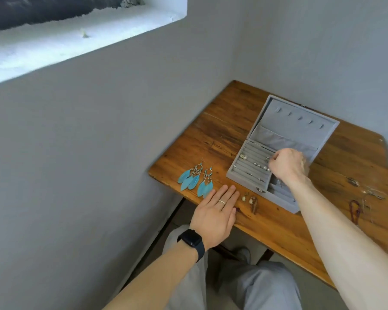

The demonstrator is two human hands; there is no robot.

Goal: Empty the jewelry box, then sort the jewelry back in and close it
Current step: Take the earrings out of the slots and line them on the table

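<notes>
While open, jewelry box (285, 139); small earrings (257, 164) in ring slots

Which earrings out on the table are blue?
The long feather pair, beside the left hand; the small oval pair by the box is pale.

Wooden table (222, 130), jewelry box (296, 121), feather earrings (188, 179)

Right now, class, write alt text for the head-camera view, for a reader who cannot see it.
A person's right hand, fingers curled, reaches into the ring rows of an open grey jewelry box on a wooden table. The left hand lies flat beside turquoise feather earrings and two small earrings.
</notes>
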